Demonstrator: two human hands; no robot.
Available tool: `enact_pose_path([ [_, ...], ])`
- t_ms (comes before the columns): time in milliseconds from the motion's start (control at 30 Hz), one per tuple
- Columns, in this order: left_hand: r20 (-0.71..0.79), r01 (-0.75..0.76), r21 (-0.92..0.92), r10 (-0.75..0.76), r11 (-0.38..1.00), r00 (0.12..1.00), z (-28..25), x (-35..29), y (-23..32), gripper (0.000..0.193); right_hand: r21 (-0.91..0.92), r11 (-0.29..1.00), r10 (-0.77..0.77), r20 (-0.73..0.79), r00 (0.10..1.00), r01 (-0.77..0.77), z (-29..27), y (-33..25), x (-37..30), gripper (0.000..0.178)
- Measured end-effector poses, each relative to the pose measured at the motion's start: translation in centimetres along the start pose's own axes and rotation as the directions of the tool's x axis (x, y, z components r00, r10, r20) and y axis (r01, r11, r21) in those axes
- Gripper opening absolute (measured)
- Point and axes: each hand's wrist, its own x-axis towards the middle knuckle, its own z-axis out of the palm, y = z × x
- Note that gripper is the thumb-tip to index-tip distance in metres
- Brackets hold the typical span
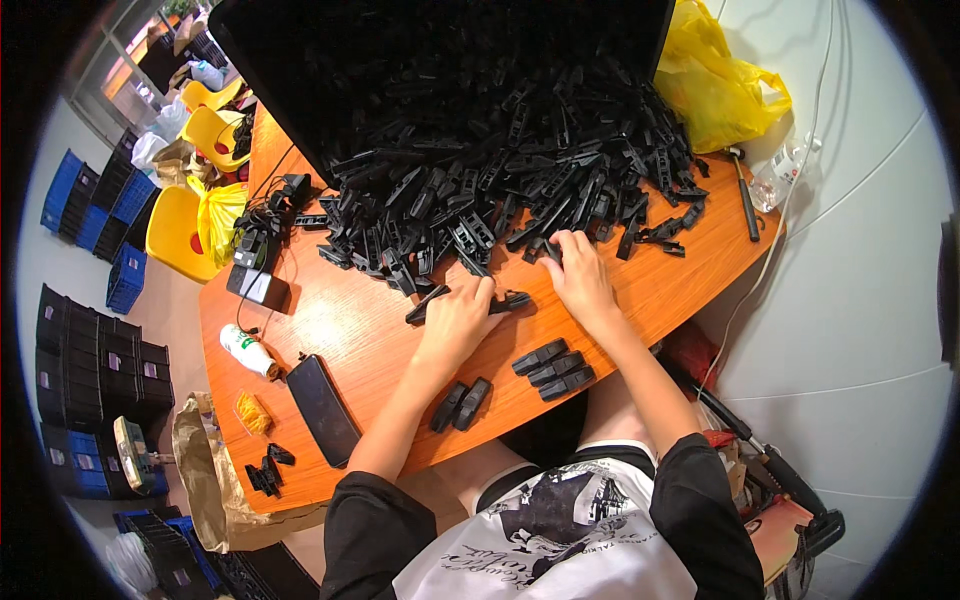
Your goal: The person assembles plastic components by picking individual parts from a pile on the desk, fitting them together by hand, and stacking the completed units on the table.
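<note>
My left hand [460, 318] is closed around black plastic clip-like parts [424, 306], whose ends stick out on both sides of it. At the near edge of a heap of similar parts [440, 205], my right hand [582, 280] has thumb and fingers closed on a black plastic part [550, 250], mostly covered by the fingertips. Closer to me, three black parts [553, 369] lie side by side on the wooden table [390, 345]. Two more parts [460, 405] lie together left of them. The heap spills out of a large black bin [268, 70].
On the left of the table are a phone [323, 410], a white bottle [248, 350], a bag of small yellow pieces [252, 412], loose black pieces [268, 470] and cables with a black box [258, 287]. To the right are a hammer [746, 200], a clear bottle [785, 172] and a yellow bag [720, 85].
</note>
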Motion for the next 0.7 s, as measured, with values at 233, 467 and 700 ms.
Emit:
enact_pose_path([
  [233, 0.029, -0.073, -0.22, 0.081, 0.973, 0.996, -0.1, -0.3, 0.2, 0.035, 0.359, 0.927, 0.06, 0.157, 0.986, -0.113, -2.5, 0.7, -1.5, 0.017],
  [467, 0.053, -0.08, -0.296, 0.1, 0.952, 0.994, 0.0, -0.3, -0.3, 0.03, 0.1, 0.992, -0.091, 0.123, 0.988, 0.079, -3.8, 0.3, -2.4, 0.022],
  [700, 0.182, 0.062, -0.474, 0.029, 0.878, 0.983, -0.8, 0.0, -0.9, 0.023, 0.446, 0.894, -0.207, 0.331, 0.921, 0.04, -5.3, -1.2, -3.3, 0.026],
])
